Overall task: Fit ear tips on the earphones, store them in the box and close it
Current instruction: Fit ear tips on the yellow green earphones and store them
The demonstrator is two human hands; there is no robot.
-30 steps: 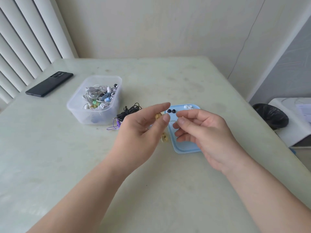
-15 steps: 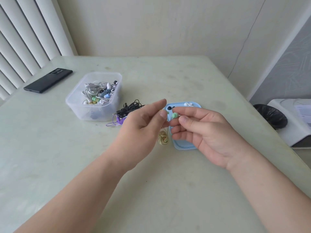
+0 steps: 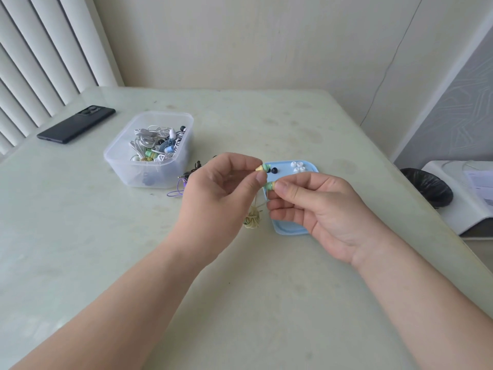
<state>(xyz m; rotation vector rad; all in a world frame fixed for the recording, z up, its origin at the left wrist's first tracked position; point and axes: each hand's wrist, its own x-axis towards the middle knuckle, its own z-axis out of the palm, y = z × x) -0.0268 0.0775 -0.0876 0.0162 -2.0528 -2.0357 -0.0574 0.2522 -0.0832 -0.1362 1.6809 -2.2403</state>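
Left hand (image 3: 221,193): thumb and forefinger are pinched on a small yellow-cone earbud with a green end (image 3: 262,168), held up off the pale-green surface (image 3: 266,289). Right hand (image 3: 320,206): thumb and curled fingers are pinched on a second yellow-and-green earbud (image 3: 269,186), just below the first. The 2 buds are near each other but apart.

A cream coiled cable bundle (image 3: 252,222) is seen below the gap between the hands, with thin leads running up to the buds. Whether it rests on the surface cannot be told.

A pale-blue plastic lid (image 3: 289,228) lies flat under and beyond the right hand. On its far part, just past the fingertips, small black ear tips (image 3: 273,170) are noted, with a cluster of white ear tips (image 3: 297,166) further right. A clear plastic box (image 3: 128,172), open and holding tangled earphones, stands beyond and to the left of the left hand, well apart.

Judged step: green tips being seated on this pair. Both buds appear tipped, though this is too small to confirm.

For a good result:
- Each bud is best gripped by its hard shell, not by the lead.
- The tip should be pushed straight onto the nozzle with a slight twist until its skirt sits even all round.
- A lopsided tip should be taken off and re-seated.
- Work is best kept over the lid, so a dropped tip is caught.
- Leads should be left slack and the coil kept intact, so the pair goes into the box as 1 bundle.
- Loose tips must be cleared from the lid before closing.
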